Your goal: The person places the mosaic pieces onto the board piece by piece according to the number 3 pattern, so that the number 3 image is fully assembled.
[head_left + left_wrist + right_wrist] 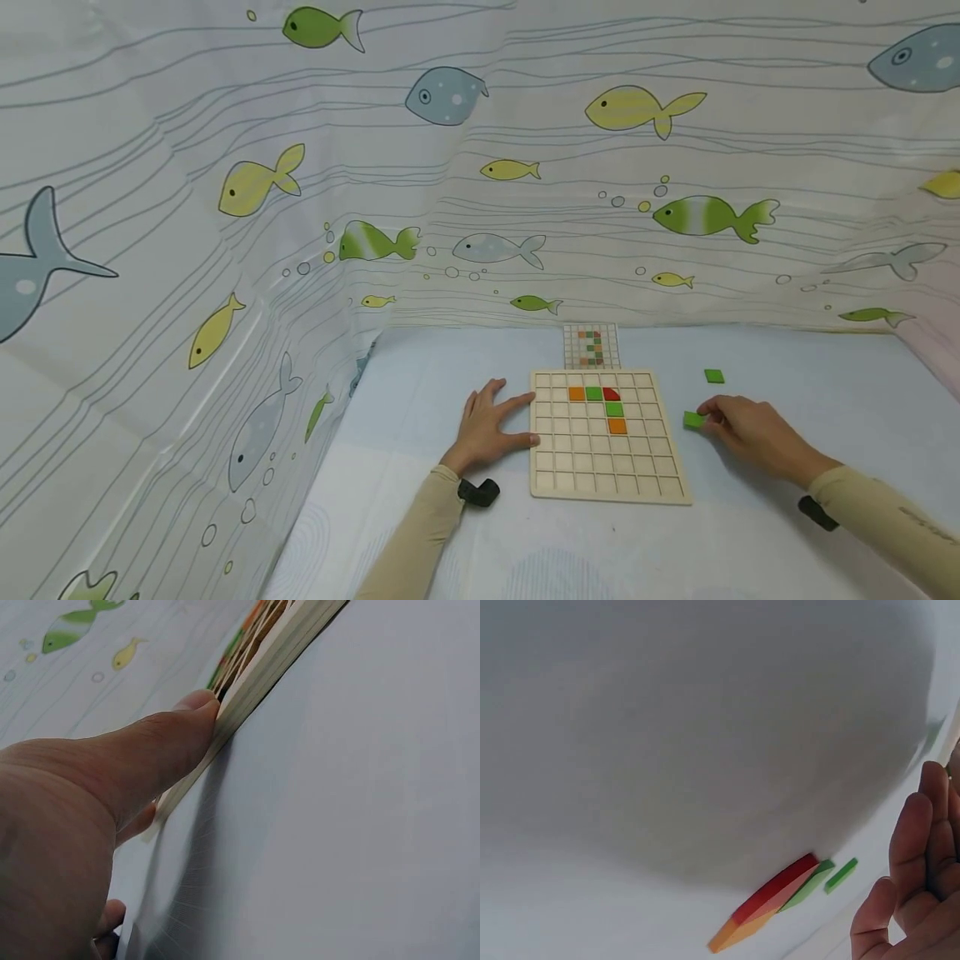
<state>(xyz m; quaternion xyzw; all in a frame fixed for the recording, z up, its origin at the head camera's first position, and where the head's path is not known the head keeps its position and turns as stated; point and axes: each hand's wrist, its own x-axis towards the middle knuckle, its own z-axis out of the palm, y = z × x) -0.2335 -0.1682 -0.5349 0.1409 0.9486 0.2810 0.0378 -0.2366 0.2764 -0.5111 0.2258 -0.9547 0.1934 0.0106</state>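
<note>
A square wooden grid board [573, 467] lies on the table, bearing orange and green squares and one red piece with a rounded corner [611, 394]. My left hand [483, 427] is at its left edge, fingers spread, with index finger and thumb touching the side. In the left wrist view the thumb [161, 742] presses against the board's edge [262, 675]. To the right of the board, my right hand [753, 433] pinches a green square tile [693, 420] between thumb and index finger. The right wrist view shows the curled other fingers [911, 825].
A pattern card [567, 346] touches the board's far edge. Another green tile [714, 376] lies beyond my right hand. In the right wrist view, a red piece [776, 889], an orange piece [739, 932] and green pieces lie together. Fish-printed sheeting [450, 192] encloses the table's back and left.
</note>
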